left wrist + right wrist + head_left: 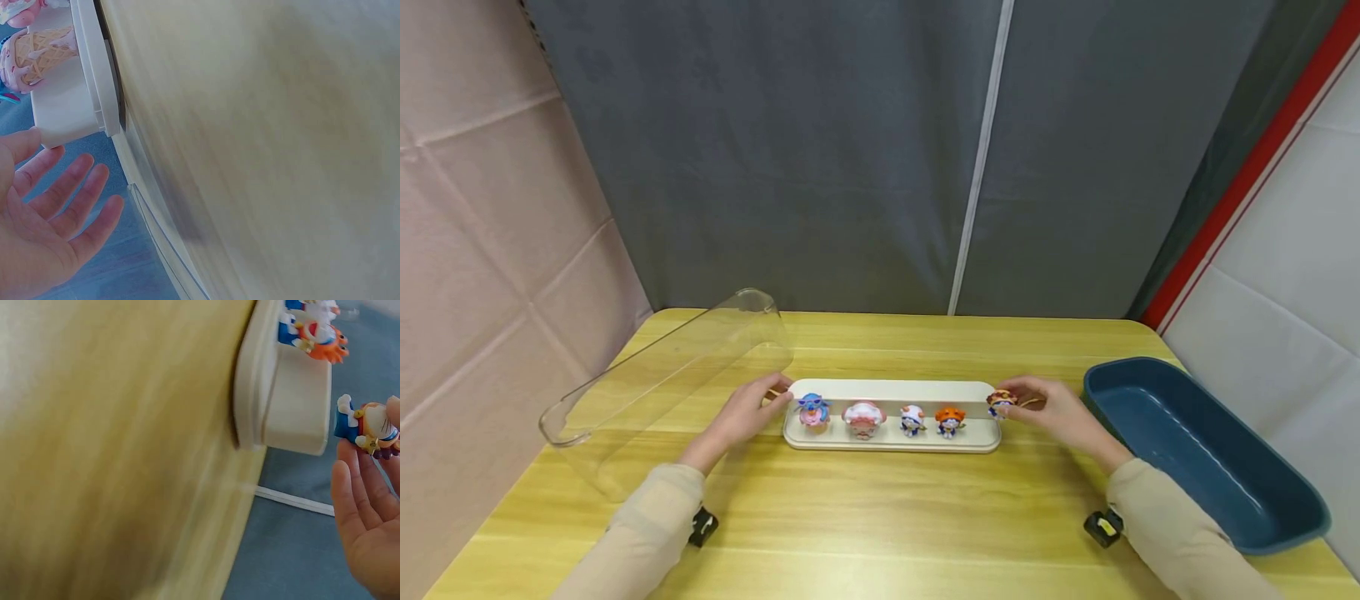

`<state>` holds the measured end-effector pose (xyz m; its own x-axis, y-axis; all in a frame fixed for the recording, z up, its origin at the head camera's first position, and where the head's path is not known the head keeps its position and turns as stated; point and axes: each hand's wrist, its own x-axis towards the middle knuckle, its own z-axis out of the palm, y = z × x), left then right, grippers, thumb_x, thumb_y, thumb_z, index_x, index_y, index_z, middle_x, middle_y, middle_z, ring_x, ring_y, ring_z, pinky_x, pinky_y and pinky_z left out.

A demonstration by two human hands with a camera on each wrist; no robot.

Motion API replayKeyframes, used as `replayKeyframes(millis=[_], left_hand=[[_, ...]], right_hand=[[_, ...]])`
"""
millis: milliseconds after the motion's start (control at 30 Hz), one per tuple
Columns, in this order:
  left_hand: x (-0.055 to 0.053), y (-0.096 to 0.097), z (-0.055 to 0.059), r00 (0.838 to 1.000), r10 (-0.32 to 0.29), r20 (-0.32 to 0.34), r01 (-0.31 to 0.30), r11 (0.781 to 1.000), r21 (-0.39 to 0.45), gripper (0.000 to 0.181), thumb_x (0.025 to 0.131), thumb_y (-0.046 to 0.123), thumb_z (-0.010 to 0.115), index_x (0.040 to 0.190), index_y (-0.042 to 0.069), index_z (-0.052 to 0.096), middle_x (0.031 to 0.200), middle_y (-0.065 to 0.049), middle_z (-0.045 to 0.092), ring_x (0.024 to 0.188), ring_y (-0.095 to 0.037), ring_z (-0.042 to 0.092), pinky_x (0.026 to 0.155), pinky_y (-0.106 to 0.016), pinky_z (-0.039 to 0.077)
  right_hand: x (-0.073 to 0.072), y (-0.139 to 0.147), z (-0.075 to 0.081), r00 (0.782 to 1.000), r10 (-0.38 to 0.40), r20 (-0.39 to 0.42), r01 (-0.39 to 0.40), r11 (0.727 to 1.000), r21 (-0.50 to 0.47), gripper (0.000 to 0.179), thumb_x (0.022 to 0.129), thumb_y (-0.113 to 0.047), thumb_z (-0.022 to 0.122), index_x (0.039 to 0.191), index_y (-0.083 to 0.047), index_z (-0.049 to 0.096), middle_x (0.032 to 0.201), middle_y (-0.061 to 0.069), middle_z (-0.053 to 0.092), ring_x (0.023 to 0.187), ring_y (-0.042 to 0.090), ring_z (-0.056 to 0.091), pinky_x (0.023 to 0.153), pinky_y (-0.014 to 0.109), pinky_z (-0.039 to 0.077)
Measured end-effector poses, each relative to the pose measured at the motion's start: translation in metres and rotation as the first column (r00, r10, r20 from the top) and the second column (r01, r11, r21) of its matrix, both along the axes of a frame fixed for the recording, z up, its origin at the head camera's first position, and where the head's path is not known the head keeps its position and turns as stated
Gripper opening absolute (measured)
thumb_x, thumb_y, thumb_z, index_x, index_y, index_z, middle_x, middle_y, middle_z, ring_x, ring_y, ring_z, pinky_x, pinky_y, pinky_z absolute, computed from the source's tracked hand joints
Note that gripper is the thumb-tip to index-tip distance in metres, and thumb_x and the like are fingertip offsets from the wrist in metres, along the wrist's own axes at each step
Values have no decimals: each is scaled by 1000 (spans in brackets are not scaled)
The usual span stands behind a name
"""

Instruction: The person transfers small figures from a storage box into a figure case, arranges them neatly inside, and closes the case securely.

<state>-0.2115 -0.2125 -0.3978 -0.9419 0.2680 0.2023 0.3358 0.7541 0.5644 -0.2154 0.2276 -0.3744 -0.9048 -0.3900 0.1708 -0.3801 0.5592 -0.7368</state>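
A cream stepped display base [887, 389] lies across the table. Standing in a row on it are a blue-and-pink ice-cream figurine [814, 414], a pink-and-white figurine [863, 419], a small white-headed figurine [913, 420] and an orange-headed figurine [950, 422]. At the base's left end is my left hand [749, 412], fingers spread and loosely bent, thumb and index fingertips right at its edge. My right hand [1051, 410] pinches a brown-topped figurine [372, 428] between thumb and fingers. That figurine is beside the base's right end, tilted sideways in the right wrist view.
A clear plastic cover [677, 375] lies at an angle on the table's left side, behind my left forearm. On the right, a dark blue basin [1210, 458] stands close to my right forearm. A grey curtain [790, 167] hangs behind the wooden table [880, 508].
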Motion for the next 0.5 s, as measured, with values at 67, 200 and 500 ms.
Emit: replayKeyframes(millis=[67, 200, 500], left_hand=[[0, 0, 0, 1000, 0, -1, 0, 1000, 2, 21, 90, 19, 53, 105, 5, 57, 100, -10, 60, 90, -27, 55, 78, -43, 44], [0, -1, -1, 1000, -3, 0, 3, 1000, 1, 21, 90, 19, 53, 105, 5, 57, 100, -10, 60, 90, -27, 55, 78, -43, 44], [0, 0, 0, 1000, 1, 2, -1, 1000, 2, 21, 90, 18, 52, 105, 5, 57, 100, -10, 59, 90, -27, 55, 78, -44, 43]], right_hand=[[0, -2, -4, 1000, 19, -2, -19, 1000, -6, 35, 80, -26, 65, 107, -5, 60, 96, 4, 60, 86, 19, 55, 72, 34, 48], [-1, -6, -12, 999, 42, -2, -42, 999, -10, 34, 79, -24, 66, 107, -5, 61, 96, 4, 61, 87, 19, 55, 72, 31, 48], [3, -13, -20, 998, 52, 19, -52, 999, -16, 34, 79, -22, 66, 109, -6, 60, 98, 4, 59, 85, 18, 56, 71, 33, 48]])
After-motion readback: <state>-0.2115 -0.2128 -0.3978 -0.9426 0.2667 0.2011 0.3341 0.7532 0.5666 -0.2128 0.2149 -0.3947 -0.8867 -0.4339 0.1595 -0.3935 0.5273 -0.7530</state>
